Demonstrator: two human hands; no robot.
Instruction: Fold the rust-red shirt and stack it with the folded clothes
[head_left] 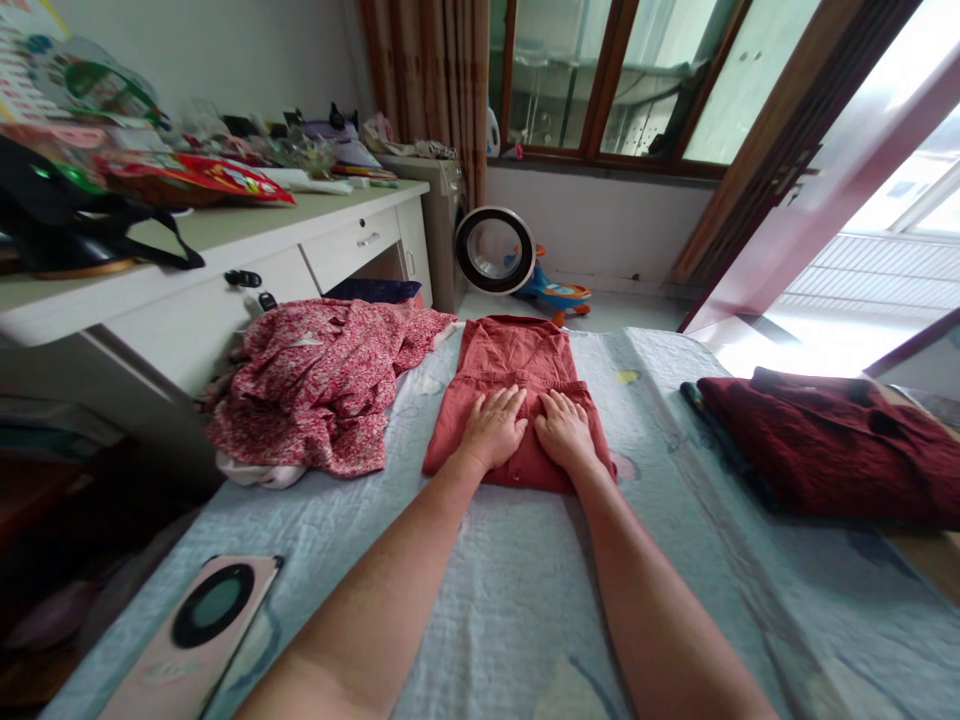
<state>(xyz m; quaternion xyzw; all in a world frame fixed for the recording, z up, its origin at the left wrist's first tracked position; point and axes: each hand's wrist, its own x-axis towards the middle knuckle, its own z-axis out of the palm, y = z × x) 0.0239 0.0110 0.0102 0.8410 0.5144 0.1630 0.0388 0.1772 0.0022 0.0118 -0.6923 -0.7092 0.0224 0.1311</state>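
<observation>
Both hands flat, palms down, on a rust-red garment [517, 370] laid on the pale blue bed cover [465, 600]; left hand [495, 428] and right hand [564, 430] side by side, nearly touching, fingers spread and extended (nothing gripped, just pressing on the cloth); the garment lies mid-bed, sides folded in, near edge just under the wrists; a crumpled red floral garment [322, 385] sits just to its left, partly off the bed edge; a folded dark red garment [832, 440] lies well apart on the right; a pink phone [199, 630] lies near the left forearm, camera ring up; cluttered white desk [225, 240] on the left; round fan [495, 250] on the floor beyond the bed.
</observation>
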